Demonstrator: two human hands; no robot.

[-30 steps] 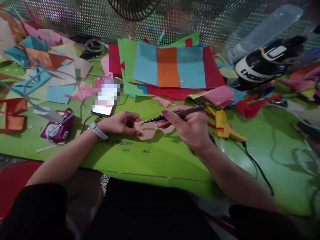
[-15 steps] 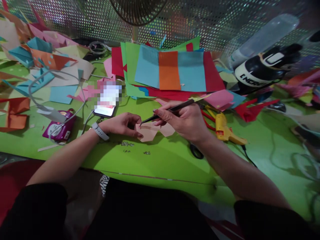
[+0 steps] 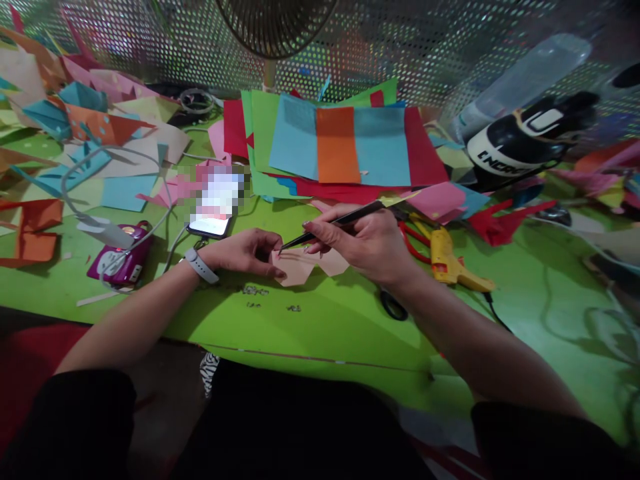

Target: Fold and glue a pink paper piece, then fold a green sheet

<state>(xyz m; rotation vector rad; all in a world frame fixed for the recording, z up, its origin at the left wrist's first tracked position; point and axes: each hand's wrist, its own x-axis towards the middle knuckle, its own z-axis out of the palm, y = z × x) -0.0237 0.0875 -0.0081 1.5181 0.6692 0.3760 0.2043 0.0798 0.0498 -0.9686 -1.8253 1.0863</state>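
My left hand (image 3: 250, 254) pinches the left edge of a pale pink cut paper piece (image 3: 295, 270) lying low over the green table. In my right hand (image 3: 363, 241) is a pair of dark tweezers (image 3: 333, 222), held like a pen and slanting down to the left. Their tip meets the paper's upper left corner, close to my left fingers. Whether the tip grips anything is too small to tell. Several tiny shiny bits lie in small clusters (image 3: 255, 291) just in front of the paper. My right hand partly covers the paper's right side.
A phone (image 3: 213, 212) and a purple power adapter (image 3: 120, 257) with cables lie to the left. Behind stands a stack of coloured paper sheets (image 3: 338, 147). On the right are a yellow glue gun (image 3: 450, 260), a black-handled tool (image 3: 393, 305) and a black bottle (image 3: 520, 143).
Both hands stay almost in place, with the tweezers' tip still at the paper's corner. The whole view has shifted very slightly.
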